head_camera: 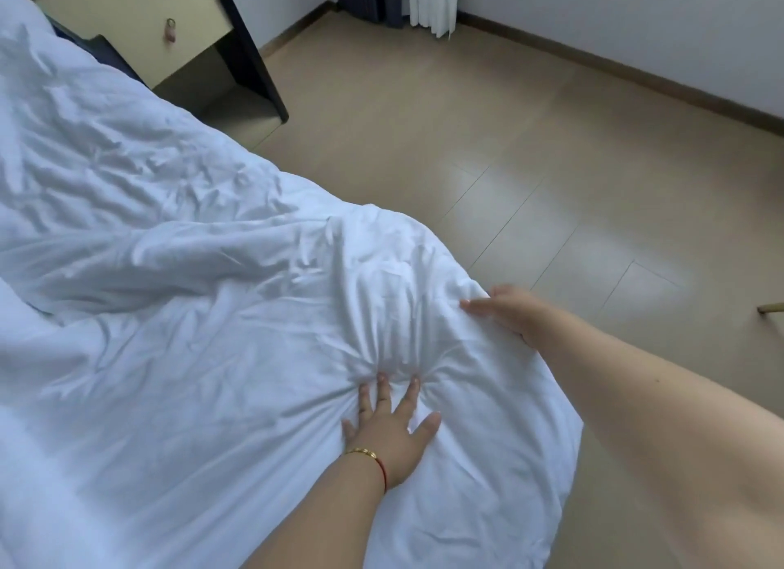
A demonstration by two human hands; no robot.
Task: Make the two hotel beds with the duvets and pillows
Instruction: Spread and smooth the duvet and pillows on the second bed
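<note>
On the bed's white duvet (169, 271), left hand (392, 428) presses flat; right hand (505, 312) grip half-hidden, pinching its edge.

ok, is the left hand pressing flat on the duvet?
Yes, the left hand lies spread, fingers straight, pressing into the white duvet.

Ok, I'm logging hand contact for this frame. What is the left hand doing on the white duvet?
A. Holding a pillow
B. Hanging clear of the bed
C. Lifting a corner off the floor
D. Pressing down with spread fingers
D: the left hand, with the bracelet at its wrist, lies flat on the white duvet, fingers spread, and creases radiate from its fingertips.
</note>
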